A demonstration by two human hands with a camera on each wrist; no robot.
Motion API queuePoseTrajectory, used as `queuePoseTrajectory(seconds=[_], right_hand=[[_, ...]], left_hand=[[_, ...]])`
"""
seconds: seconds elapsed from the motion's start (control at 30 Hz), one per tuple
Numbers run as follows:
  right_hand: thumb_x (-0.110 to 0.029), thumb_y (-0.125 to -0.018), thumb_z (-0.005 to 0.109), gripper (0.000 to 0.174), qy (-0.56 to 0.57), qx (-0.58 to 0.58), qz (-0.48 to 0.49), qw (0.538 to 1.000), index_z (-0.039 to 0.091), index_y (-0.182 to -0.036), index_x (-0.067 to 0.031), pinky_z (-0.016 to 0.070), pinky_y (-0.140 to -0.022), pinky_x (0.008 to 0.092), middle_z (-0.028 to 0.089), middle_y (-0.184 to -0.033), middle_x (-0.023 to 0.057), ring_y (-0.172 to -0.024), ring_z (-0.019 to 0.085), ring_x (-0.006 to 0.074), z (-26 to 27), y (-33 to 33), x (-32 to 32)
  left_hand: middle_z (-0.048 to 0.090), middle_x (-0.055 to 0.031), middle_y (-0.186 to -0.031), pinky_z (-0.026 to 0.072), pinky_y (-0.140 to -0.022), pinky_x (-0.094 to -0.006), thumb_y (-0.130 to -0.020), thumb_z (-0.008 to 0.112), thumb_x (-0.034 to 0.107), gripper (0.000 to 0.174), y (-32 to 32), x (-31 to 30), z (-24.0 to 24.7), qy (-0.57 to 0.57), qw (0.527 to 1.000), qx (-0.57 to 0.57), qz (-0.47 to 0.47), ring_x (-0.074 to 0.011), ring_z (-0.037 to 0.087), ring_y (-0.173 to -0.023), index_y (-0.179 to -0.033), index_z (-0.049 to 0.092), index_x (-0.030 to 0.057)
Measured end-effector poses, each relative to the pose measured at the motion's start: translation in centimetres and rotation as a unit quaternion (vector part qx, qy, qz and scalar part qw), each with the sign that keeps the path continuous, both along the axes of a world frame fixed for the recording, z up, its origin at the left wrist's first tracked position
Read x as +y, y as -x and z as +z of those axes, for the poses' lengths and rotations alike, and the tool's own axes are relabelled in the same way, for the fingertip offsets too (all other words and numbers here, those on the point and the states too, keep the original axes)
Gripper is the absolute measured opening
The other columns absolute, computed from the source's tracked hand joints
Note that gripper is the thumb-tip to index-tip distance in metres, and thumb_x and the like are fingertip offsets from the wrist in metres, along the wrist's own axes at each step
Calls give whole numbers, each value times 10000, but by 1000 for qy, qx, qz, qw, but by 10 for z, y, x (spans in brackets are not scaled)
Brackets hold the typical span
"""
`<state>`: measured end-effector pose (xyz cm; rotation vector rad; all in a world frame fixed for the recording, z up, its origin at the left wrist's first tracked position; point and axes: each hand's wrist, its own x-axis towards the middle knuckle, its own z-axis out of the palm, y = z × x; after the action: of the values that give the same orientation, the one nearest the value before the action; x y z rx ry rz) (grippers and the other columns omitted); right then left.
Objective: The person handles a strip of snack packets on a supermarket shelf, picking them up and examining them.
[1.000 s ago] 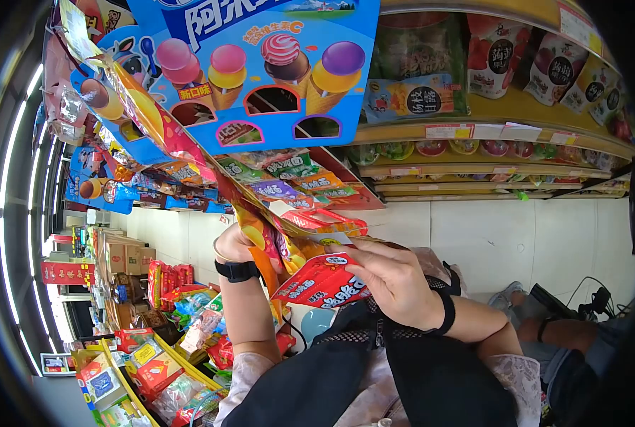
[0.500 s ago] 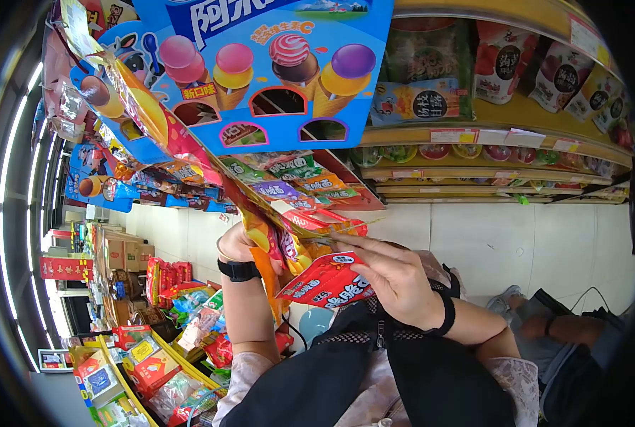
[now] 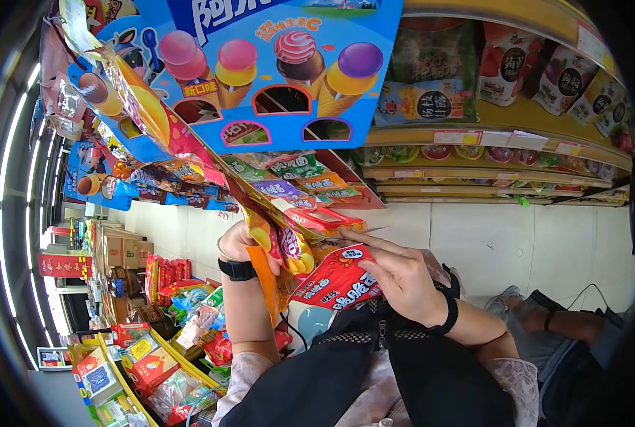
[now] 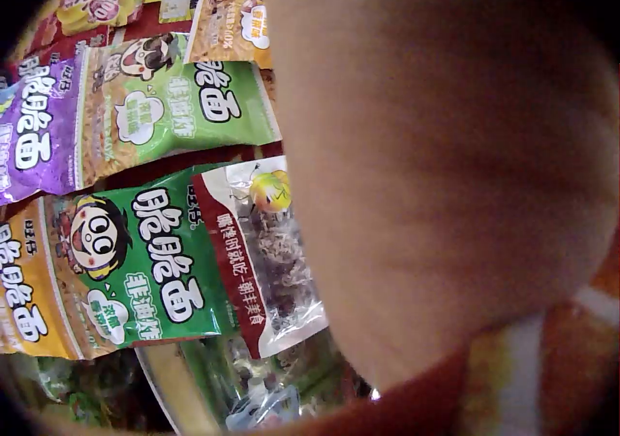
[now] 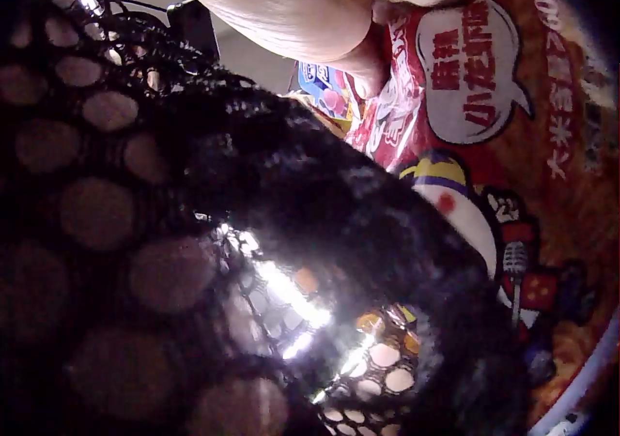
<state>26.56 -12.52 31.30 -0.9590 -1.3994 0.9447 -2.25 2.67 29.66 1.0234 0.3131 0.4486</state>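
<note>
My right hand [image 3: 410, 288] pinches the edge of a red bag of crispy noodle snack [image 3: 342, 281], thumb on its face. In the right wrist view the same bag [image 5: 470, 77] shows a speech bubble and a cartoon figure, and its edge is crinkled beside the fingers [image 5: 291, 10]. My left hand [image 3: 237, 242] is beside an orange packet [image 3: 264, 277], mostly hidden behind a hanging strip of yellow and red packets [image 3: 182, 135]; I cannot tell its grip. In the left wrist view my skin [image 4: 436, 165] covers much of the picture, beside green noodle bags [image 4: 145, 262].
A blue ice-cream-cone display box [image 3: 274, 128] hangs above the hands. Shelves [image 3: 502, 117] of pouches line the right side. Noodle bags fill a red tray [image 3: 360, 185] under the box. Lower left stand shelves of snacks [image 3: 154, 363]; another person's leg [image 3: 566, 324] is at right.
The red bag has shifted slightly right and tilted more upward at its right end, with the right hand on it. The left hand has barely moved. The view has shifted a little.
</note>
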Motion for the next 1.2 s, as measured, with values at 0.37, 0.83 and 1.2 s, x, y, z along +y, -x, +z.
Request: queuePoseTrajectory(seconds=[0.37, 0.83, 1.2], right_hand=[[-23, -837, 550, 152, 30, 40, 31, 998, 607, -924, 88, 421, -928, 343, 528, -1260, 172, -1124, 540, 308, -27, -13, 10], [-95, -874, 538, 227, 78, 6, 50, 996, 580, -1004, 85, 434, -864, 331, 571, -1177, 205, -1003, 576, 296, -61, -17, 11], [-186, -913, 553, 247, 287, 226, 180, 913, 626, -989, 37, 492, -645, 206, 672, -855, 33, -694, 603, 47, -70, -60, 34]], left_hand=[[566, -306, -1093, 431, -894, -458, -786, 639, 136, 133, -24, 2, 15, -106, 987, 119, 2, -375, 555, -1048, -724, 677, 25], [641, -71, -636, 457, -740, -243, -672, 715, 68, 114, -21, -3, 4, -116, 983, 98, 105, -160, 607, -627, -691, 652, -24], [456, -300, -1270, 542, -573, -313, -774, 672, 155, 185, -19, -34, 0, -103, 984, 42, 138, -287, 666, -721, -717, 588, 1]])
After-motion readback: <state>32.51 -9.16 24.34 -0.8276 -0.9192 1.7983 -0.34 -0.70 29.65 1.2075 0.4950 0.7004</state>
